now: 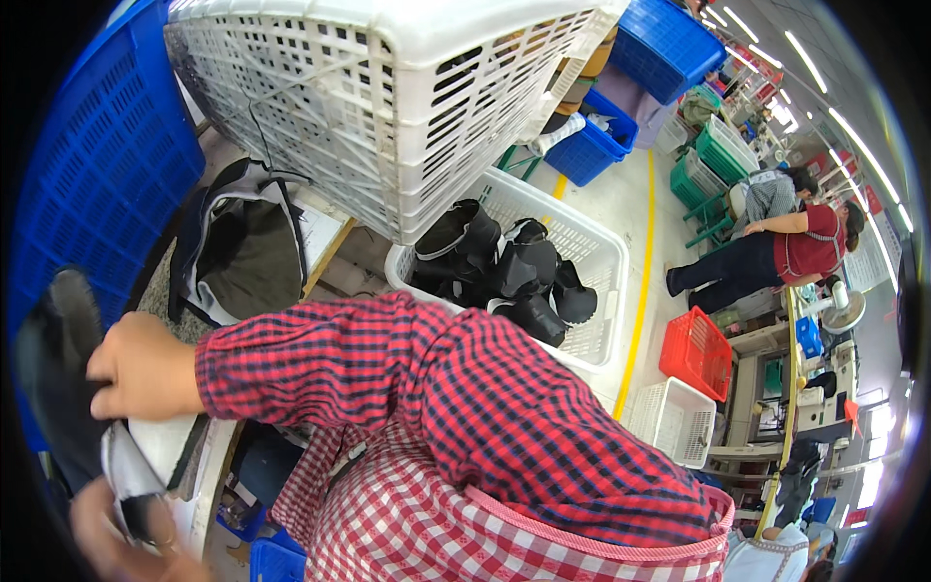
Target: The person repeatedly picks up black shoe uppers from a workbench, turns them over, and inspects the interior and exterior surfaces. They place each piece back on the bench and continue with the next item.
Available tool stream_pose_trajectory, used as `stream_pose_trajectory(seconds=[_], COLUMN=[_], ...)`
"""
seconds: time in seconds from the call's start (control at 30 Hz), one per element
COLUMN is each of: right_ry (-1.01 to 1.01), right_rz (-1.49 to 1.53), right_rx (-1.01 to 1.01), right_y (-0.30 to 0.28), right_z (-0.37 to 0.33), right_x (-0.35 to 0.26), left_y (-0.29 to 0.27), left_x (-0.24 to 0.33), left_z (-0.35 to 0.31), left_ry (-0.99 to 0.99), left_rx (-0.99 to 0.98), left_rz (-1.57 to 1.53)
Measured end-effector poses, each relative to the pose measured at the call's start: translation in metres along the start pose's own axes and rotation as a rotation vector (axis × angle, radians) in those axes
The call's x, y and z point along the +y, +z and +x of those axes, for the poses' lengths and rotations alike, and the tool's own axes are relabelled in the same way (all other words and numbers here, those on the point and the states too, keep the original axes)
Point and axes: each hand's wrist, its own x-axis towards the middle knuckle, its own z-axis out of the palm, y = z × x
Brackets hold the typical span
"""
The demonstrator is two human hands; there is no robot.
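Observation:
At the far left, my right hand [145, 369] reaches across with its fingers curled on a black shoe upper [63, 359]. Pale grey lining [128, 466] shows below that hand, with a dark edge beside it. Lower down, my left hand [126, 538] is blurred by motion, its fingers bent round the lower part of the same piece. The picture's rim cuts off part of the upper and hides its full shape. Just above my right wrist lies an open dark bag-like piece [247, 257] with a light rim.
A large white perforated crate [393, 116] stands ahead, beside a tall blue crate [107, 165]. Behind my forearm, a white basket [606, 320] holds several black shoe uppers [529, 262]. Further right are a red crate [696, 354], another white basket [674, 422] and people [810, 242] near workbenches.

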Motion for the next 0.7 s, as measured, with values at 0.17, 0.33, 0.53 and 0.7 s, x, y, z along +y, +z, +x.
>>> stream_pose_trajectory(seconds=[0.17, 0.33, 0.53, 0.7], right_ry=[0.815, 0.946, 0.956, 0.984], right_rz=[0.823, 0.896, 0.603, 0.907], right_rx=[-0.128, -0.080, -0.108, -0.051], right_y=[0.000, 0.007, 0.007, 0.018], right_z=[-0.036, -0.057, -0.061, -0.085], right_x=[0.024, 0.034, 0.040, 0.035], left_y=[0.050, 0.044, 0.106, 0.163], left_x=[-0.027, -0.097, -0.091, -0.065], left_z=[-0.011, -0.023, -0.064, -0.100], left_ry=[0.219, 0.212, -0.763, -1.311], left_rx=[0.085, -0.314, 0.271, 0.368], left_rz=[0.349, 0.121, -0.857, -2.255])
